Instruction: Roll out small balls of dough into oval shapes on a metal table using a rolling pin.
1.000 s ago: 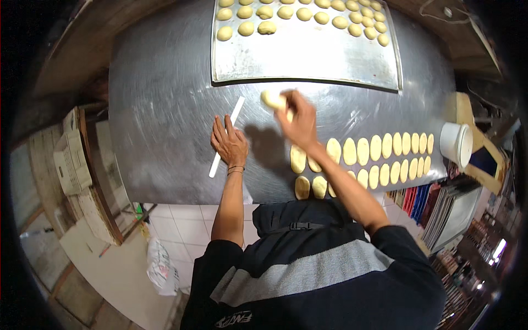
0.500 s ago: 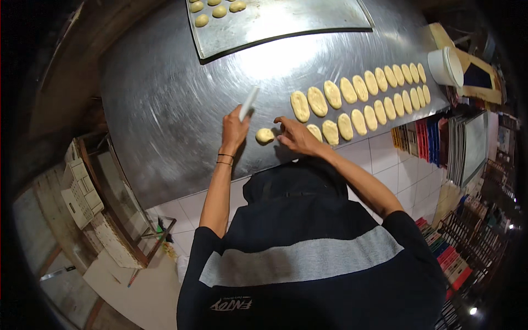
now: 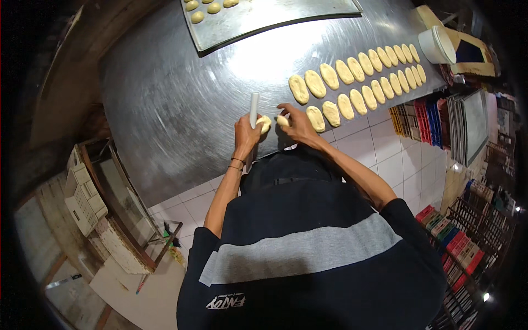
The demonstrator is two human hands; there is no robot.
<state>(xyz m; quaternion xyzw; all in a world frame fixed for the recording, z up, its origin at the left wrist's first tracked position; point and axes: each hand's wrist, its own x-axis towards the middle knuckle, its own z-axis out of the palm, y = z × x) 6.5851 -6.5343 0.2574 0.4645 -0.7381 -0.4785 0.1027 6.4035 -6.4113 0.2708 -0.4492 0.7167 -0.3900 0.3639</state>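
Note:
My left hand is closed round a slim white rod, like a rolling pin, that stands out past the fingers. A small piece of pale dough sits at this hand's fingertips. Just to the right, my right hand pinches another small dough piece between thumb and fingers. A gap of bare metal separates the two pieces. Beyond the right hand, flattened oval dough pieces lie in two rows running off to the right; the nearest oval of the lower row is close to my knuckles.
Everything lies on a shiny metal table. At its far side is a metal baking tray with several dough balls at its left end. A white tub stands at the right end. Stacked trays and coloured crates are on the right.
A single dough ball lay between my hands; now there is a piece at each hand. The left hand came right with the rod, which turned more upright in view. The right hand has closed on dough.

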